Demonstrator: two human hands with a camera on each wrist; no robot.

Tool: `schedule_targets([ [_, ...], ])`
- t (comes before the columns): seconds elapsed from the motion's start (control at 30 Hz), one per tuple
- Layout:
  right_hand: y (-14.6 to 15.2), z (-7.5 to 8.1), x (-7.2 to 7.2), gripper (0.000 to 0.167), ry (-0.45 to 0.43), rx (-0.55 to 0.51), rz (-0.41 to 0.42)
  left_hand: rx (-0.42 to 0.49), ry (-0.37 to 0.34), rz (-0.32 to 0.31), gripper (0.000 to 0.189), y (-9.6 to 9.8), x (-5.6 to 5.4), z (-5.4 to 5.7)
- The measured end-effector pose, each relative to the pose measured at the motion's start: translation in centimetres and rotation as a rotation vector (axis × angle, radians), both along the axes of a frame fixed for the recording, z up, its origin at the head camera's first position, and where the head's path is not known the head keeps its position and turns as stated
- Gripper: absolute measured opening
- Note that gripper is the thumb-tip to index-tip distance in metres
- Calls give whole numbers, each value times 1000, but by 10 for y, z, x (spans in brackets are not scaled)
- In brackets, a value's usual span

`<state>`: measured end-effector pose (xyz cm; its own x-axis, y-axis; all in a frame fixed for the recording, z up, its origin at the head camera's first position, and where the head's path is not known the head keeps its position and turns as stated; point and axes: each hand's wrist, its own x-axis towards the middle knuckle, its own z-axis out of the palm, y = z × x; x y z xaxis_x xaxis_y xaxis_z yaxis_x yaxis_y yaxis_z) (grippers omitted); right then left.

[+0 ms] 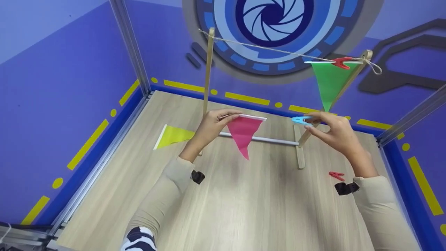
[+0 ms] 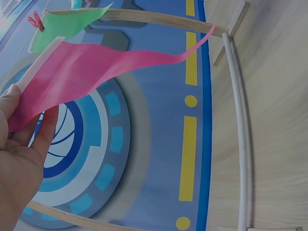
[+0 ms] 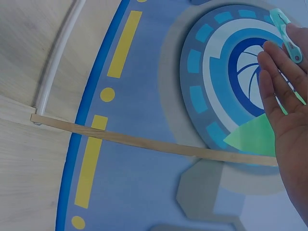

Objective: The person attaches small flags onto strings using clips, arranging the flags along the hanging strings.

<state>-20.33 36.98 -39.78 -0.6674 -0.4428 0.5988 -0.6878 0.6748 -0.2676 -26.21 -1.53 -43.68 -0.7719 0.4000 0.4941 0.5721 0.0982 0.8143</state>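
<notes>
My left hand pinches the white top edge of a pink triangular pennant, whose tip hangs down and curls. In the left wrist view the thumb lies over the strip of the pink pennant. Thumb and fingers of my right hand pinch a light blue clothespin, held below a green pennant. That green pennant hangs from a string, clipped by a red clothespin near the right post. The right wrist view shows the blue clothespin between thumb and fingers.
Two wooden posts, left and right, carry the string; a white rod joins them low down. A yellow pennant lies on the table at left, another red clothespin at right. Blue walls enclose the table.
</notes>
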Motion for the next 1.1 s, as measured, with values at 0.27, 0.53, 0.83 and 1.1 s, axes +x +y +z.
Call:
schedule_targets([
  [0.27,-9,8,-4,47,3,9,10,12,70,5,23,2,-2,1],
  [0.53,-19,14,-10,47,37,82,47,14,61,18,22,3,-5,3],
  [0.83,-26,23,-13,42,1,104,34,26,53,6,24,4,-8,9],
  [1.1,-26,30,-13,41,-58,132,23,-5,69,16,24,7,-9,15],
])
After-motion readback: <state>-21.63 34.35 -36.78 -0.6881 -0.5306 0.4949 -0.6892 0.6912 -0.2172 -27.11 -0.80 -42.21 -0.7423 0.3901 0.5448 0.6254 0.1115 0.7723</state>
